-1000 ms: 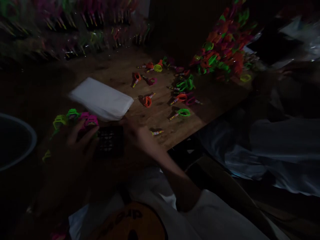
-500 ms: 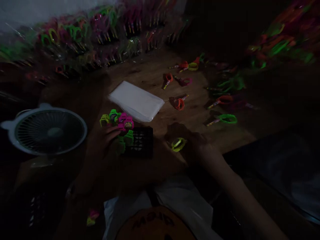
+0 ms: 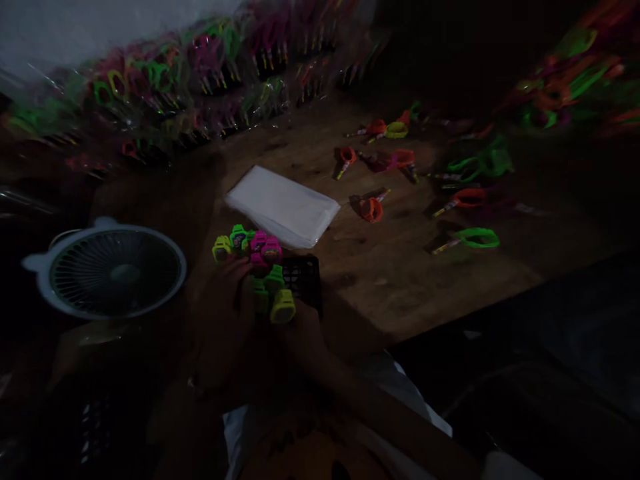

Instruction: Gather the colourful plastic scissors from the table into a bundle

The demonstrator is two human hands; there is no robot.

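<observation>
The scene is very dark. My left hand (image 3: 225,307) holds a bunch of small scissors (image 3: 250,250) with yellow, green and pink handles, upright over a black slotted tray (image 3: 305,280). My right hand (image 3: 300,327) is beside it, its fingers on a yellow-handled scissor (image 3: 283,307) at the front of the bunch. A flat stack of clear white plastic bags (image 3: 283,205) lies just beyond on the wooden table (image 3: 400,267).
Several loose orange, green and pink scissors (image 3: 470,237) lie scattered on the table's right half. Packed scissors in plastic (image 3: 200,73) line the back. A pile of scissors (image 3: 565,87) sits far right. A small white fan (image 3: 113,270) stands at left.
My right hand picked up a yellow-handled scissor from the table's near edge and brought it left to the bunch in my left hand. The view swung leftward, showing the fan.
</observation>
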